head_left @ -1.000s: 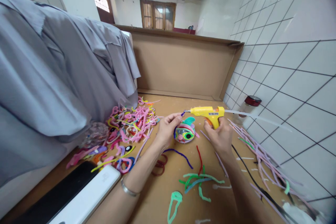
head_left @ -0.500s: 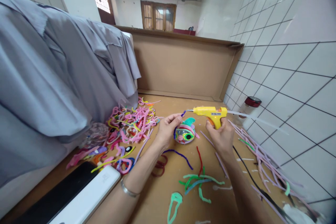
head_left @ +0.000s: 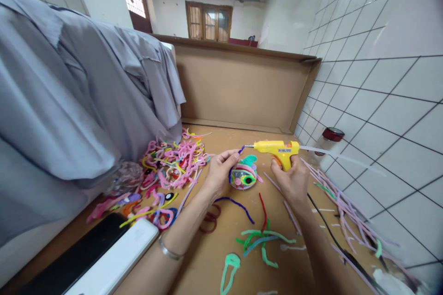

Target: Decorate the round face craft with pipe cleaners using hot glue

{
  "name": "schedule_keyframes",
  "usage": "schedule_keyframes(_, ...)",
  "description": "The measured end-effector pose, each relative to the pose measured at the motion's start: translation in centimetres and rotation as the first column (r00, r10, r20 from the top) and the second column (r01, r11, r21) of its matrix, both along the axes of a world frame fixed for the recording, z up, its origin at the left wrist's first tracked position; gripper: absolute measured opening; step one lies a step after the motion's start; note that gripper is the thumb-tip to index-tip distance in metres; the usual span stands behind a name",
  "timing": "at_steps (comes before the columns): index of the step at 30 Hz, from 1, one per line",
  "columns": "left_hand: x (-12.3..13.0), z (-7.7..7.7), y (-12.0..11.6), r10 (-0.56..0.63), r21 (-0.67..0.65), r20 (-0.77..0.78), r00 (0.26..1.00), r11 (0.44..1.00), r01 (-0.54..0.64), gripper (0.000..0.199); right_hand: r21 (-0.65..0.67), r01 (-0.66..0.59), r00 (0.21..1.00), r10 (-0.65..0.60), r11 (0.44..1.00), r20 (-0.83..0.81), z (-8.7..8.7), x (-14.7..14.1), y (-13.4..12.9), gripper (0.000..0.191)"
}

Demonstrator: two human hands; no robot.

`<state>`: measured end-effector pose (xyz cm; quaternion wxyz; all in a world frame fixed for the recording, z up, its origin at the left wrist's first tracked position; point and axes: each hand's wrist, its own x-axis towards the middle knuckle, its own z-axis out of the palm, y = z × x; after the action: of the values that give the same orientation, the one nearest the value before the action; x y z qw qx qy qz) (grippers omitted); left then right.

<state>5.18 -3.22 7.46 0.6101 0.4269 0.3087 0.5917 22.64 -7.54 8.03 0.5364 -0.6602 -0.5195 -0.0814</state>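
My left hand [head_left: 221,169] pinches a dark blue pipe cleaner [head_left: 241,150], its short end sticking up past the fingertips and the rest hanging down beside the fish ornament. My right hand [head_left: 291,179] is wrapped round the handle of a yellow glue gun [head_left: 277,148], whose metal nozzle points left at the blue end. A clear glue stick [head_left: 332,153] extends from the back of the gun. Just right of my left fingers, a round fish ornament [head_left: 243,179] with a teal fin, pink bands and a green-rimmed eye rests on the cardboard.
A heap of pink and yellow pipe cleaners [head_left: 180,161] lies left, near a white power bank [head_left: 117,258]. Green pieces [head_left: 263,239] lie in front. Lilac stems [head_left: 346,203] and a black cord [head_left: 325,221] are right, a red-lidded jar [head_left: 330,140] behind.
The glue gun has shifted very slightly left, with its nozzle closer to the blue pipe cleaner's end. My left hand has barely moved.
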Motion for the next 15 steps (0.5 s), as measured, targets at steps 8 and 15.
schedule_keyframes(8, -0.04, 0.04, -0.05, -0.008, 0.006, 0.015, 1.000, 1.000, 0.008, 0.038, -0.015, 0.025, 1.000, -0.025, 1.000, 0.016, -0.22, 0.04, 0.20, 0.027)
schedule_keyframes(15, 0.00, 0.04, 0.02, -0.007, 0.008, 0.016, 1.000, 1.000, 0.007, 0.040, -0.052, -0.014, 1.000, 0.013, 0.999, -0.021, -0.14, -0.27, 0.09, 0.031)
